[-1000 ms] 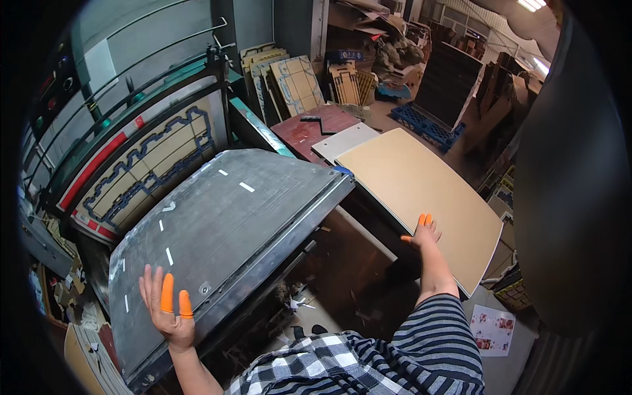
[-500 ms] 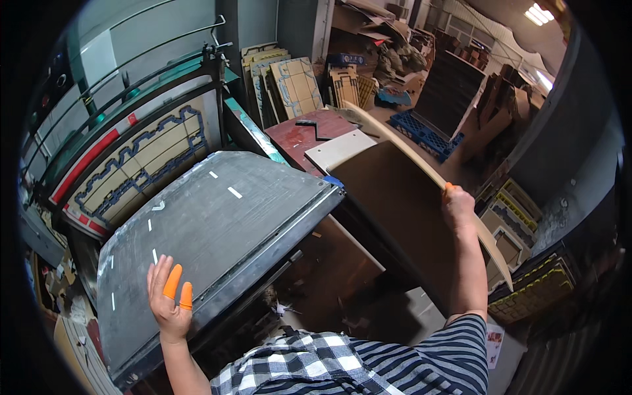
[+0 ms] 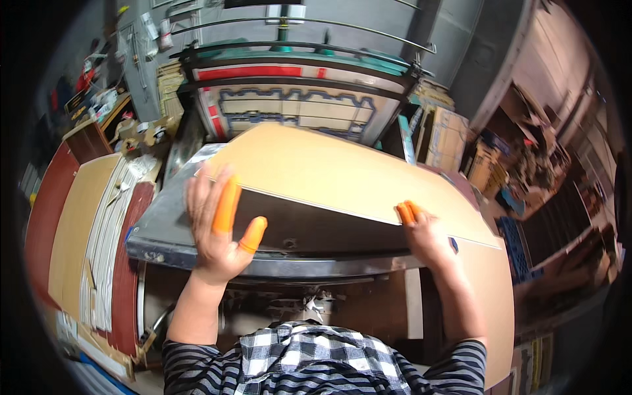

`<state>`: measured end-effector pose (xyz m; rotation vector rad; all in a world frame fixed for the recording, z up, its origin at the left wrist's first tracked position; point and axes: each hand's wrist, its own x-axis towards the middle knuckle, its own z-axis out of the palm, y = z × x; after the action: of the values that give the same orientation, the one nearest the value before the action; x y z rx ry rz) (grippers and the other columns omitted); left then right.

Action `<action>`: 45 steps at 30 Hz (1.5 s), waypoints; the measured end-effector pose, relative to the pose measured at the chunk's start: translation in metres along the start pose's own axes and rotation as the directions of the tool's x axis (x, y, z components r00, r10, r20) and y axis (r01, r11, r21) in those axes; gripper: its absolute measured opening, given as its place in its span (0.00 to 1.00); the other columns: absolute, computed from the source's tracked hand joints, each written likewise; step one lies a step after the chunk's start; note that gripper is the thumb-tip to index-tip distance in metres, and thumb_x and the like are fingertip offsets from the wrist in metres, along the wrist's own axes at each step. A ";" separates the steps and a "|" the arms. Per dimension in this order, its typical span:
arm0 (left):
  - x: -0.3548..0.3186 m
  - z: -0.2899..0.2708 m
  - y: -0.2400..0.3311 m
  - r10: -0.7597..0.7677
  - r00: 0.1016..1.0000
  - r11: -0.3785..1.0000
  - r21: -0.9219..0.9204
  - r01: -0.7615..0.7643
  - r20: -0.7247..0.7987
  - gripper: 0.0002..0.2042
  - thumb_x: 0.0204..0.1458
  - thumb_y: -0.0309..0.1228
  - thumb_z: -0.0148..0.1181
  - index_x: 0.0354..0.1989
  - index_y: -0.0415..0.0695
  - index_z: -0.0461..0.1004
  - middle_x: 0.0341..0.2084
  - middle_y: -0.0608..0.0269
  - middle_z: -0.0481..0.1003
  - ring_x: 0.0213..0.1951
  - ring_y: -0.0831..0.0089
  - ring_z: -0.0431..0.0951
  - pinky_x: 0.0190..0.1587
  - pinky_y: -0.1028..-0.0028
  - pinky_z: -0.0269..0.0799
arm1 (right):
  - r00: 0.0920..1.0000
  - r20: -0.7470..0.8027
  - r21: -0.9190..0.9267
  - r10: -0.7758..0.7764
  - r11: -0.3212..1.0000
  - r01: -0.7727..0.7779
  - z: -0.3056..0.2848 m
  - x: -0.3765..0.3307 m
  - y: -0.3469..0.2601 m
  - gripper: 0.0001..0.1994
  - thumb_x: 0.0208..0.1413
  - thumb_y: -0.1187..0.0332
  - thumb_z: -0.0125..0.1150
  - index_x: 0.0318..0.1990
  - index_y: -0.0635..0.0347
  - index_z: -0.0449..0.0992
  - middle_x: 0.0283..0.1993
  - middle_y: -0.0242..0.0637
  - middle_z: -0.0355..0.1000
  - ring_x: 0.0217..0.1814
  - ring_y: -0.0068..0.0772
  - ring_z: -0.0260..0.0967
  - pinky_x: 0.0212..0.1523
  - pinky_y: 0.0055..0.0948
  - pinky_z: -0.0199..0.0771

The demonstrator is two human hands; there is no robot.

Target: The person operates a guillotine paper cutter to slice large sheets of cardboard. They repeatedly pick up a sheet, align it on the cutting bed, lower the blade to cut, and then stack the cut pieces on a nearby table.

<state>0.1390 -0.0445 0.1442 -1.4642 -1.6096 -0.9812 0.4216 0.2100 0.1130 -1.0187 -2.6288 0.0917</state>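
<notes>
A large tan cardboard sheet [image 3: 329, 161] lies tilted across the dark metal platen [image 3: 174, 220] of a press. Its near edge is raised, with shadow underneath. My right hand [image 3: 429, 238] grips that near edge toward the right, orange finger covers on the fingers. At the sheet's left end is my left hand [image 3: 220, 230], its fingers stretched upward and the thumb apart, with orange covers on the thumb and a finger. It is slightly blurred; whether it touches the sheet I cannot tell. Behind the sheet, a cutting die board [image 3: 316, 108] with dark outlines stands on the press's upright plate.
Another tan sheet [image 3: 487, 283] lies at my right, beside the platen. To the left are a tan board [image 3: 78, 230], white strips [image 3: 102, 247] and a red-brown board [image 3: 130, 270]. More die boards [image 3: 444, 138] lean behind right. A blue pallet [image 3: 517, 247] stands at the far right.
My right hand has brought the cardboard sheet leftward from the right side to over the platen. My left hand has risen to the sheet's left end. The view has turned left.
</notes>
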 end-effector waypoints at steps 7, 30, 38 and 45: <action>-0.103 0.051 -0.090 -0.424 0.461 0.897 0.290 0.334 0.779 0.31 0.54 0.53 0.55 0.62 0.46 0.64 0.63 0.56 0.62 0.67 0.53 0.55 0.68 0.54 0.44 | 0.792 -0.003 -0.112 -0.610 0.787 0.606 0.131 0.043 -0.069 0.04 0.53 0.71 0.53 0.34 0.61 0.70 0.29 0.42 0.70 0.30 0.45 0.71 0.27 0.39 0.74; -0.133 0.028 -0.130 -0.495 0.655 0.866 0.269 0.421 0.571 0.22 0.52 0.33 0.59 0.57 0.48 0.70 0.59 0.61 0.67 0.62 0.58 0.63 0.64 0.58 0.55 | 0.676 -0.084 -0.116 -0.732 0.681 0.723 0.125 0.090 -0.101 0.17 0.46 0.71 0.58 0.46 0.63 0.76 0.46 0.50 0.73 0.51 0.50 0.72 0.44 0.37 0.78; -0.120 0.075 -0.171 -0.439 0.296 0.882 0.344 0.322 0.848 0.22 0.57 0.42 0.53 0.60 0.52 0.68 0.63 0.65 0.63 0.65 0.60 0.59 0.65 0.61 0.54 | 0.847 0.197 0.265 -0.493 0.859 0.438 0.198 0.096 -0.064 0.13 0.56 0.68 0.53 0.46 0.63 0.77 0.50 0.50 0.73 0.53 0.46 0.72 0.53 0.29 0.74; -0.118 0.078 -0.171 -0.521 0.269 0.843 0.438 0.312 0.810 0.26 0.58 0.51 0.47 0.60 0.51 0.67 0.63 0.64 0.62 0.65 0.61 0.59 0.65 0.62 0.54 | 0.877 0.239 0.487 -0.416 0.833 0.263 0.198 0.115 -0.073 0.19 0.52 0.70 0.61 0.53 0.60 0.74 0.56 0.48 0.70 0.57 0.45 0.68 0.59 0.31 0.67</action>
<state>-0.0242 -0.0354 -0.0057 -1.5356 -2.9568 -0.0972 0.2315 0.2430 -0.0309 -0.3841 -2.8432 0.8069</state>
